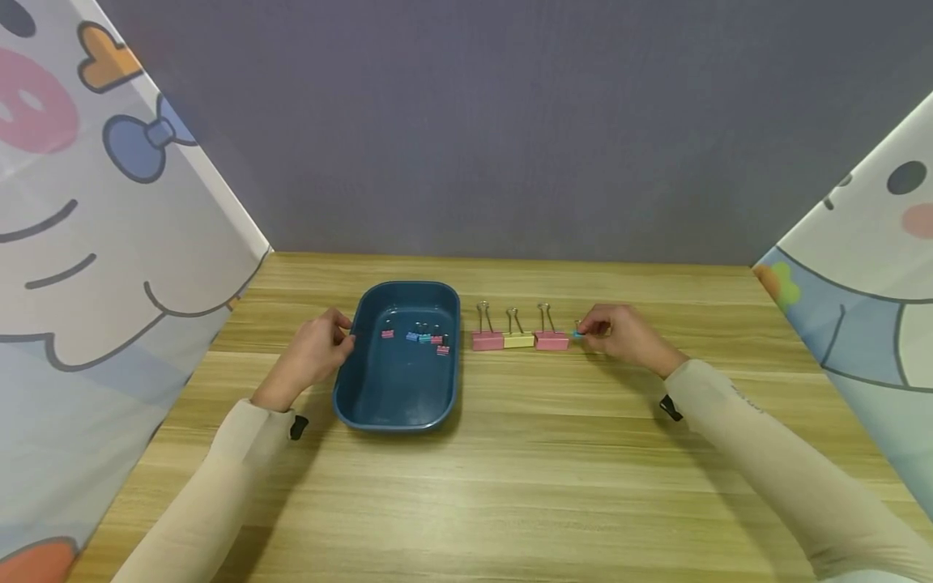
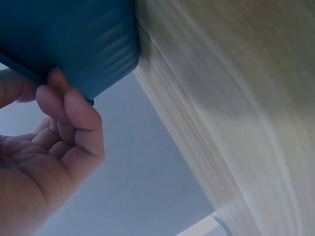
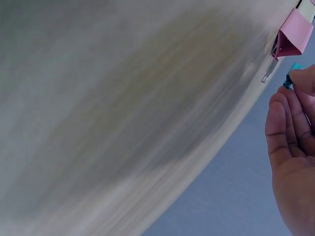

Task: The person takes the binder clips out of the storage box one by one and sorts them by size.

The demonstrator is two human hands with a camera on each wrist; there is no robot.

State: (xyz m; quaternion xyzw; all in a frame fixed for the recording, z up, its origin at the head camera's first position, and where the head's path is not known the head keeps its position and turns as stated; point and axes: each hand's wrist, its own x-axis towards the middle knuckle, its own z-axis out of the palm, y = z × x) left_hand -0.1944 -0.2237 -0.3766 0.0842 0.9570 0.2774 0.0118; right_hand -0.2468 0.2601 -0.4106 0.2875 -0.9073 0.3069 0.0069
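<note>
Pale sleeves (image 1: 787, 478) are closest in the head view. The left grip (image 1: 313, 352) pinches the side of the blue tray (image 1: 397, 401); small clips (image 1: 425, 338) lie inside, right of that grip. The right grip (image 1: 618, 334) pinches a tiny blue-green clip (image 1: 577, 334). Just left of it, two big pink clips (image 1: 551, 341) and a yellow clip (image 1: 519, 341) make a row on the bench (image 1: 554, 453).

In the left wrist view, thumb and bent fingers squeeze the tray's edge.

In the right wrist view, the fingertips are nearly together around the tiny clip, near a big pink one.

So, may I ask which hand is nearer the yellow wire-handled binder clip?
Right: the right hand is right of the yellow clip, past one pink binder clip; the left hand is farther, leftward beyond the oblong blue tray.
</note>
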